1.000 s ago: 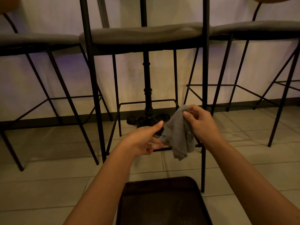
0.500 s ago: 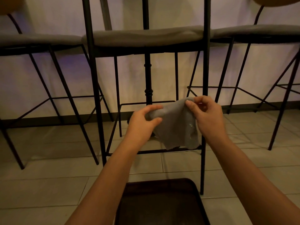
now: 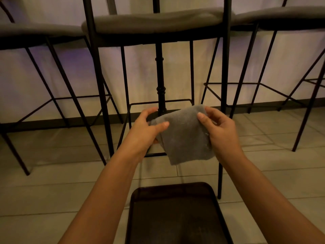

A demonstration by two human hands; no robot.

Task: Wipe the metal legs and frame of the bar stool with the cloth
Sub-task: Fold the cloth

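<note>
Both hands, left (image 3: 144, 131) and right (image 3: 221, 132), pinch the cloth (image 3: 184, 136) spread between them, just before the stool's right leg (image 3: 223, 95). I'd fold it into a pad, then wrap that leg and slide down.

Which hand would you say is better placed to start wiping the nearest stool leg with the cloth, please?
Probably the right hand. It pinches the cloth at its upper corner and sits right beside the front right leg. The left hand grips the other edge, farther from any leg.
</note>
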